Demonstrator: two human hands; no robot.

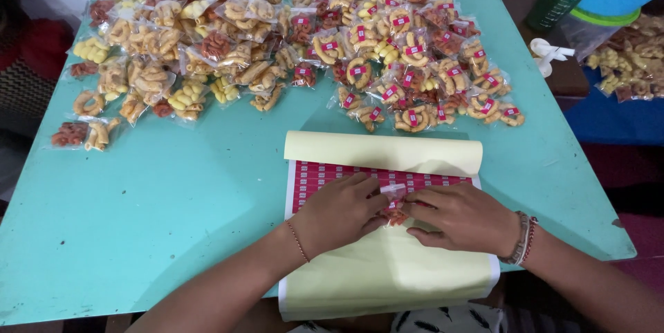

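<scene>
A small clear snack packet (pixel 395 203) was pinched between the left hand (pixel 340 210) and the right hand (pixel 462 218), both closed on it, over a sheet of red stickers (pixel 325 175) with its yellow backing rolled up behind. Farther off, labelled packets (pixel 408 49) and unlabelled packets (pixel 166 42) were heaped on the turquoise table (pixel 173 195).
</scene>
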